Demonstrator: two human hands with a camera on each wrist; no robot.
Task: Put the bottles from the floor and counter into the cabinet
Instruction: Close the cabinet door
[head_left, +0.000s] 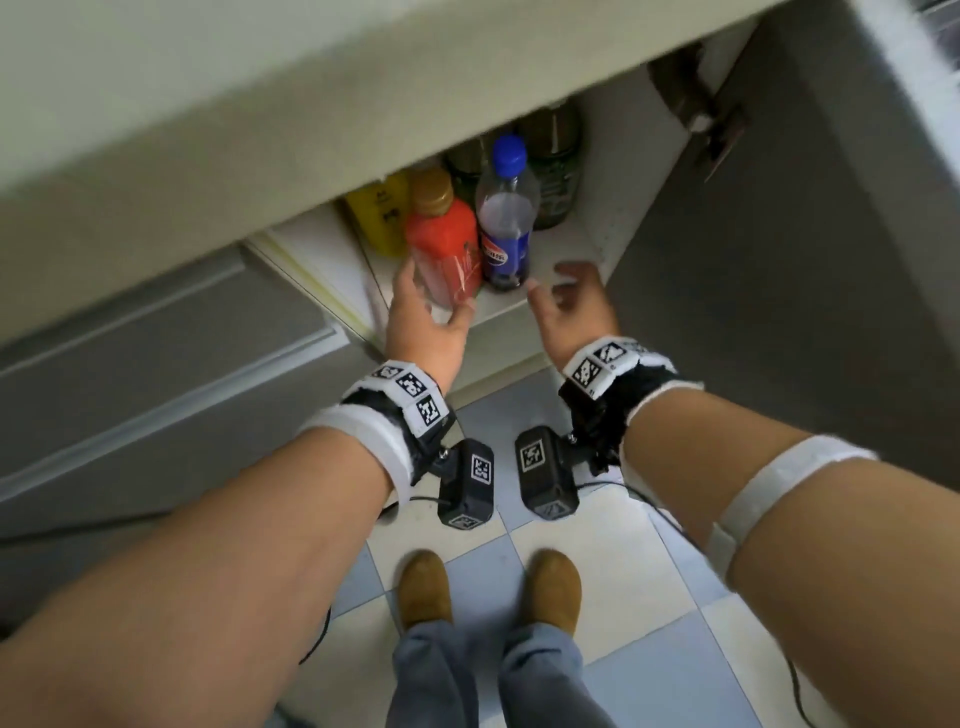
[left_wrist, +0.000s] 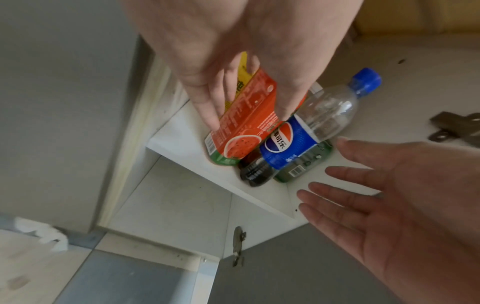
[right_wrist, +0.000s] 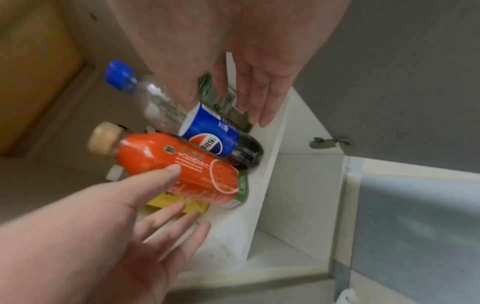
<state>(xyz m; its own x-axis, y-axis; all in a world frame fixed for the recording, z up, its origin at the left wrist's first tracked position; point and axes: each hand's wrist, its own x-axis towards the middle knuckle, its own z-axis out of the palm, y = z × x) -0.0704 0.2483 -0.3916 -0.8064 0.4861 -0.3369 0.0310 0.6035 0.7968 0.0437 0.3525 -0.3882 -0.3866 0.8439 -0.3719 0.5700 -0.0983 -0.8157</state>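
Observation:
An orange juice bottle (head_left: 441, 244) (right_wrist: 197, 170) with a tan cap stands, slightly tilted, at the front edge of the white cabinet shelf (head_left: 563, 249). My left hand (head_left: 434, 301) is around its lower part with fingers straight; the thumb (right_wrist: 171, 172) touches its label and the other fingers lie spread behind it. A blue-capped cola bottle (head_left: 506, 223) (left_wrist: 293, 144) stands right beside it. My right hand (head_left: 558, 291) (left_wrist: 330, 164) hovers to the right of the cola bottle, fingers straight and spread, holding nothing.
A yellow bottle (head_left: 379, 208) and dark green bottles (head_left: 556, 176) stand deeper on the shelf. The countertop (head_left: 260, 104) overhangs the cabinet. The grey cabinet door (head_left: 753, 270) hangs open on the right. My shoes (head_left: 426, 587) stand on a checkered tile floor.

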